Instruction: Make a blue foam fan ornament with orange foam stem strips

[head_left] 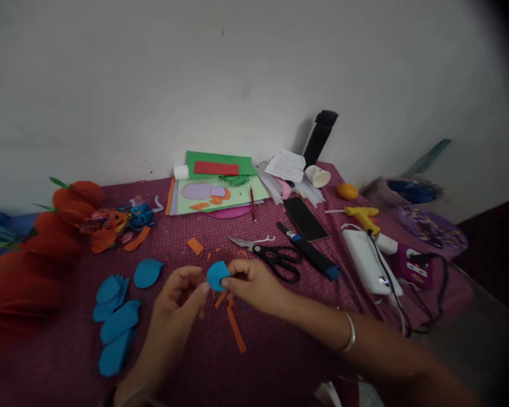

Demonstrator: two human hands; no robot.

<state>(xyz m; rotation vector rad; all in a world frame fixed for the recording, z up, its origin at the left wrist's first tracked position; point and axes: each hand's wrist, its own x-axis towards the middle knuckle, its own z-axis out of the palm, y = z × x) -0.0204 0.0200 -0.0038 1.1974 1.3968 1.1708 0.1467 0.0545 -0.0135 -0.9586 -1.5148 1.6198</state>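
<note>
A small blue petal-shaped cutout [216, 276] is held up between my two hands above the table. My right hand [254, 284] pinches its right edge between thumb and fingers. At the left edge, the thumb and curled fingers of my left hand [180, 299] close on the same cutout. Several more blue petals [119, 322] lie in overlapping piles left of my left hand, with a single petal [147, 273] just above them. Orange scraps and an orange strip [236, 330] lie beneath my hands. Black-handled scissors [275, 260] rest beyond my right hand, blades partly apart.
Coloured sheets [254, 189] and a pencil [253, 204] lie toward the wall. A phone [305, 219], a blue-black cutter [314, 255], a yellow glue gun [363, 217] and a white power bank [370, 263] with cables are on the right. Orange paper pumpkins [46, 249] stand left.
</note>
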